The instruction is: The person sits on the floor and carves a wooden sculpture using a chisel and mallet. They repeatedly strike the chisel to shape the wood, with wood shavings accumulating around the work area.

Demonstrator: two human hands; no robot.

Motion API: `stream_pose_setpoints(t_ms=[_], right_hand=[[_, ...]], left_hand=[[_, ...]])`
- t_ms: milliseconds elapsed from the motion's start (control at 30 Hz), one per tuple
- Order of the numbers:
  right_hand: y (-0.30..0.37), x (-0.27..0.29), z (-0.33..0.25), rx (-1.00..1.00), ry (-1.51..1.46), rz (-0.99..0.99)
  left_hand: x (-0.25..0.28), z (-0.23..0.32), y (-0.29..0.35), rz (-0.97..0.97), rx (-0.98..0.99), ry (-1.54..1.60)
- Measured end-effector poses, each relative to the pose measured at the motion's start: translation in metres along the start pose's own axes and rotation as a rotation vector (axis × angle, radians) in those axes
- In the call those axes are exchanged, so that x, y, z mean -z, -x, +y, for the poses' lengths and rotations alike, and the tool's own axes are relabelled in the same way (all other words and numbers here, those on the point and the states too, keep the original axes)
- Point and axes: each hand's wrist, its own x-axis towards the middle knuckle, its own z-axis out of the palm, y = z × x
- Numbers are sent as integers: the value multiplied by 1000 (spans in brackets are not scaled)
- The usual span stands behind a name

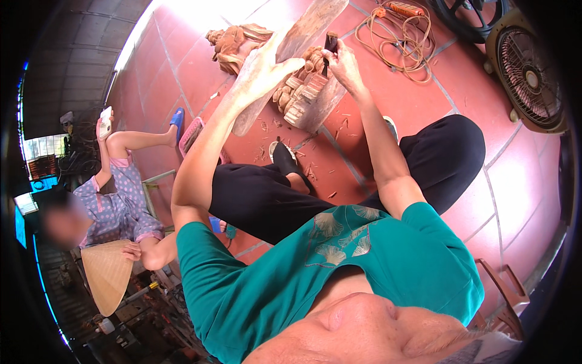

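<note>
Just beside the right hand (343,63), whose grip is wrapped round a dark tool (330,43), seemingly to guide it, the carved wood (303,97) lies near a long board (314,23), where the left hand (262,68) spreads open, perhaps steadying it, contact unclear.

Workshop, wood-carving, as I recorded it remotely: floor (151,79), red tile, strewn with wood chips (312,173); carved wooden pieces (297,100), two; long wooden board (312,24), one; extension cable (397,45), loosely coiled; floor fan (530,77), one; spoked wheel (453,23), black. Along the left I noted shadowed, cluttered equipment (124,330), too dim to itemise.
</note>
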Motion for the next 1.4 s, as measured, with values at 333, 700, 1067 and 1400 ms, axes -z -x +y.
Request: stream_pose_setpoints(t_ms=[333,700,1067,1400], right_hand=[[6,6,-25,-142,-23,-190],[-9,-11,17,11,-94,-82],[-6,-7,17,-417,-453,-13],[1,-21,5,-173,-201,-7]], left_hand=[[-1,-17,-3,-128,177,29],[-8,-31,-6,-175,164,-31],[1,-31,12,-94,189,182],[1,-38,5,0,51,62]])
